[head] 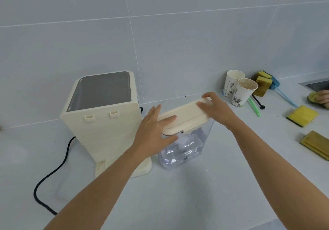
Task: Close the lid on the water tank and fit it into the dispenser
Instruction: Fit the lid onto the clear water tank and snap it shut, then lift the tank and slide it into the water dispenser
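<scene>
The desk (195, 194) in front of the water tank (185, 151) lies open. The dispenser (99, 123) stands just beside the tank's left, its black cord (51, 172) trailing forward-left. Paper cups (238, 89) and sponges (301, 115) crowd the right.

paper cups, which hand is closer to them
Right. The right hand lies on the lid's far end, just short of the paper cups; the left hand is at the near end.

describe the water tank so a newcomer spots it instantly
Start at the cream dispenser on the white counter. Just right of it stands the water tank. It is the only clear-walled container there, topped by a cream lid with both hands on it.
</scene>
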Action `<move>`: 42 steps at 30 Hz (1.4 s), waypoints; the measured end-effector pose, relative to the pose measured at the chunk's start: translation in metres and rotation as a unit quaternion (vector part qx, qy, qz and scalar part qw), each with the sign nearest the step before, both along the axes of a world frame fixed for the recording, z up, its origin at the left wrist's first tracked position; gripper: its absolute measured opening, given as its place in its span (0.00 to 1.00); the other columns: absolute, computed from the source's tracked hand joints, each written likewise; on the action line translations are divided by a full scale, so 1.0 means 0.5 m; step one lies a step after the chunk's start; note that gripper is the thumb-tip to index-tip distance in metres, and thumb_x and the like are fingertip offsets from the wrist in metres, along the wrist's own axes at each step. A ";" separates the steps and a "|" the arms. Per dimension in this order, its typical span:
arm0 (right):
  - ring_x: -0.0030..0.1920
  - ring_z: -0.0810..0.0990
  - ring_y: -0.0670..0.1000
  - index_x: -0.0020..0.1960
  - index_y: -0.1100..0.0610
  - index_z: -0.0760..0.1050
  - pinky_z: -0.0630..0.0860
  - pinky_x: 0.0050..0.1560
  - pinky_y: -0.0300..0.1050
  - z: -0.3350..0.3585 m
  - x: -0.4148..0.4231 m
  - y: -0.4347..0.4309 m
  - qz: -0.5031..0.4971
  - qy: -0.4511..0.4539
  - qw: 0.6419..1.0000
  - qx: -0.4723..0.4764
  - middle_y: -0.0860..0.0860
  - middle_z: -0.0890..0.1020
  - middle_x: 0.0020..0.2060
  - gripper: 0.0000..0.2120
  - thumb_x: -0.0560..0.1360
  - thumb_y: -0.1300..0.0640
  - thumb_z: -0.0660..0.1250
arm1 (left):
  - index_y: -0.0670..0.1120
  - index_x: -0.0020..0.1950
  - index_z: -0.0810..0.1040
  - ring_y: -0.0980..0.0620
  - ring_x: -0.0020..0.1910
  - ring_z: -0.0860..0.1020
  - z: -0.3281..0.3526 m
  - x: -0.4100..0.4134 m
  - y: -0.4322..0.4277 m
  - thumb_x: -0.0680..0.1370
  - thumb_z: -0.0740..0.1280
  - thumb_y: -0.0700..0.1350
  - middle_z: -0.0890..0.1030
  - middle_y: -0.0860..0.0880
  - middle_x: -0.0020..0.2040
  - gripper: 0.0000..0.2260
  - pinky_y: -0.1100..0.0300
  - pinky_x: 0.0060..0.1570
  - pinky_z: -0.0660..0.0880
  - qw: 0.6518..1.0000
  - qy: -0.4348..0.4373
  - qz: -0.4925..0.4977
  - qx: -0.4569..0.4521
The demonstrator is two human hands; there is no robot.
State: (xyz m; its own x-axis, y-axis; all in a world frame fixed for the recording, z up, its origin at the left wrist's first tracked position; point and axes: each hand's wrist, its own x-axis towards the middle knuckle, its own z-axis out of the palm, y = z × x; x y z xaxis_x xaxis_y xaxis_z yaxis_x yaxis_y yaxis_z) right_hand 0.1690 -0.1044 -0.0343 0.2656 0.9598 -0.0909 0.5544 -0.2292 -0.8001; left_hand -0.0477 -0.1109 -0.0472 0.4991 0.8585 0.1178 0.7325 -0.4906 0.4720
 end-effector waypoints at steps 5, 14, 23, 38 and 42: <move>0.42 0.72 0.56 0.61 0.54 0.64 0.68 0.36 0.45 -0.005 0.004 -0.060 -0.021 -0.004 1.000 0.002 0.58 0.74 0.49 0.18 0.75 0.48 0.59 | 0.55 0.70 0.65 0.52 0.75 0.54 0.002 -0.021 0.016 0.70 0.71 0.48 0.52 0.50 0.77 0.30 0.59 0.71 0.54 0.995 -0.066 0.004 -0.069; 0.68 0.66 0.54 0.73 0.49 0.49 0.63 0.60 0.44 -0.028 0.020 -0.131 0.005 0.103 0.995 -0.002 0.53 0.62 0.72 0.33 0.74 0.49 0.61 | 0.51 0.75 0.41 0.52 0.72 0.61 -0.048 -0.028 0.021 0.69 0.73 0.43 0.58 0.55 0.74 0.47 0.61 0.67 0.59 0.948 -0.212 0.022 -0.237; 0.62 0.68 0.52 0.71 0.51 0.53 0.65 0.58 0.44 -0.116 0.018 -0.137 0.047 0.083 0.994 -0.059 0.48 0.66 0.67 0.43 0.65 0.61 0.74 | 0.48 0.73 0.53 0.50 0.67 0.66 -0.077 -0.007 0.024 0.69 0.74 0.44 0.70 0.50 0.64 0.40 0.65 0.56 0.63 0.951 -0.157 0.049 -0.260; 0.48 0.75 0.59 0.65 0.58 0.62 0.72 0.47 0.47 -0.044 -0.005 -0.132 0.085 -0.089 0.989 -0.077 0.63 0.77 0.52 0.37 0.62 0.54 0.76 | 0.45 0.69 0.61 0.58 0.36 0.70 -0.028 -0.044 -0.045 0.69 0.73 0.44 0.73 0.49 0.40 0.33 0.77 0.32 0.66 0.951 -0.193 0.109 -0.214; 0.42 0.73 0.53 0.61 0.57 0.66 0.70 0.40 0.39 0.005 -0.042 -0.123 0.127 -0.105 0.984 -0.066 0.59 0.78 0.49 0.33 0.61 0.53 0.77 | 0.47 0.70 0.61 0.43 0.57 0.74 -0.007 -0.094 -0.069 0.68 0.74 0.45 0.76 0.43 0.50 0.34 0.80 0.33 0.67 0.945 -0.217 0.144 -0.198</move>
